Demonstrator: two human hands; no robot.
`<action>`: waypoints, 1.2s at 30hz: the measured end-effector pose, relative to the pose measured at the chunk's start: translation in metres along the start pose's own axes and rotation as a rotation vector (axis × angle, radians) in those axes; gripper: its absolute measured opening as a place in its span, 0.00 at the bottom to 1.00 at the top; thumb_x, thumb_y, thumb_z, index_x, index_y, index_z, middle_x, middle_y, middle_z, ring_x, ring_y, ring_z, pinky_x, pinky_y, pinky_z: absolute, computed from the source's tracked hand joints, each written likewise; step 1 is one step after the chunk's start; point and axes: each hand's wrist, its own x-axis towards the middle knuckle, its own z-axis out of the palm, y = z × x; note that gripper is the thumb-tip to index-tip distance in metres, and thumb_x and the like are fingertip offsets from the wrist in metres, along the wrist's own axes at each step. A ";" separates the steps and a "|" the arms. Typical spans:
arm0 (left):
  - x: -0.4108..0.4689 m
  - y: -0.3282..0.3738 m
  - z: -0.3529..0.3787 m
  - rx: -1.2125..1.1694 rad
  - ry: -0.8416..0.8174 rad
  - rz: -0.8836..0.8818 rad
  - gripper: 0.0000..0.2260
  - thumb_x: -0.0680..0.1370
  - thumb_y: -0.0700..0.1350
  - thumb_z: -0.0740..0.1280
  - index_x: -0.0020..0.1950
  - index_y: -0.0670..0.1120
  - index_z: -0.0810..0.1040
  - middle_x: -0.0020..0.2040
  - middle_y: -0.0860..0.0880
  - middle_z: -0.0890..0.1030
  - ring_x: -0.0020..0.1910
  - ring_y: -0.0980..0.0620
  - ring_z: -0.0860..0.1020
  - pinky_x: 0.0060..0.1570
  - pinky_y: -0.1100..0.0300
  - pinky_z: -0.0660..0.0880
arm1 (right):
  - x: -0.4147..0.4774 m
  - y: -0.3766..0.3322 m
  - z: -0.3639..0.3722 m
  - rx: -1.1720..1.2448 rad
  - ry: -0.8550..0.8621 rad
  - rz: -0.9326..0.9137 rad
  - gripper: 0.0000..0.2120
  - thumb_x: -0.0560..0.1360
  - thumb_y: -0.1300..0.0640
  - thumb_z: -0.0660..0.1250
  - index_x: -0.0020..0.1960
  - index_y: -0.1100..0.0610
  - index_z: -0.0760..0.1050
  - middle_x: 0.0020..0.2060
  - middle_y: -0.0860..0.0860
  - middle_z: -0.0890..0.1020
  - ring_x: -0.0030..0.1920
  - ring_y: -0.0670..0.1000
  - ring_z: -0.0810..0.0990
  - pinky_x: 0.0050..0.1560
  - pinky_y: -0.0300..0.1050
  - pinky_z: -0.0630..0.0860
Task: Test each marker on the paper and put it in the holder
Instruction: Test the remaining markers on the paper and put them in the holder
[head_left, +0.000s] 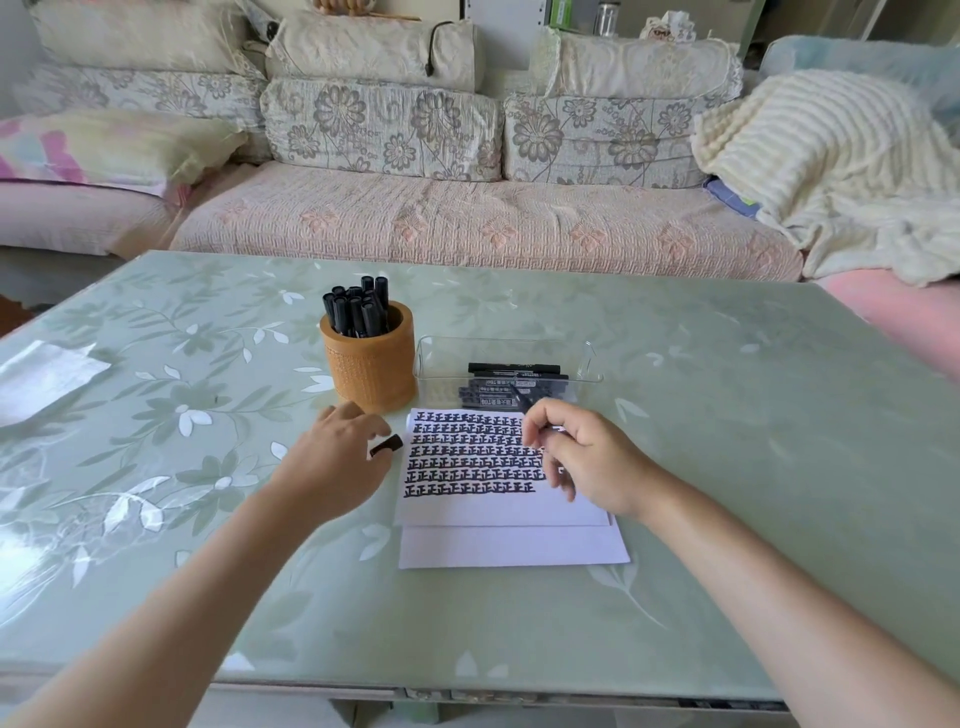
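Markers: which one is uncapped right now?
The marker pinched in the right hand over the paper; its cap is in the left hand. Those in the holder and clear tray look capped.

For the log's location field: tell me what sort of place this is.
Probably a home living room: a sofa with floral fabric cushions stands behind the pale green leaf-patterned glossy table, and a cream ribbed blanket lies heaped on it.

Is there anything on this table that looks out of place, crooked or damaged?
Nothing is spilled or broken. Only the top paper lies slightly askew on the sheet beneath, whose edges stick out at the bottom and right. The markers stand in the holder.
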 end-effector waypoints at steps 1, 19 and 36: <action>0.000 -0.001 0.001 -0.007 -0.009 0.000 0.11 0.78 0.50 0.65 0.59 0.50 0.79 0.54 0.52 0.76 0.55 0.50 0.70 0.52 0.56 0.70 | 0.002 0.001 0.001 -0.070 0.019 -0.017 0.17 0.79 0.67 0.57 0.44 0.46 0.72 0.40 0.47 0.74 0.32 0.50 0.73 0.32 0.46 0.73; -0.009 0.029 -0.012 -0.329 0.075 0.221 0.09 0.77 0.41 0.69 0.53 0.54 0.81 0.44 0.60 0.77 0.45 0.65 0.74 0.42 0.73 0.69 | 0.015 -0.008 0.018 -0.484 0.177 -0.063 0.09 0.74 0.55 0.70 0.52 0.44 0.82 0.51 0.38 0.83 0.55 0.44 0.79 0.58 0.45 0.75; -0.011 0.039 -0.009 -0.284 0.019 0.312 0.07 0.79 0.44 0.66 0.55 0.51 0.80 0.45 0.57 0.78 0.44 0.59 0.74 0.42 0.69 0.69 | 0.015 -0.003 0.030 -0.444 0.077 -0.141 0.12 0.72 0.59 0.73 0.54 0.50 0.80 0.49 0.40 0.80 0.51 0.38 0.76 0.51 0.28 0.70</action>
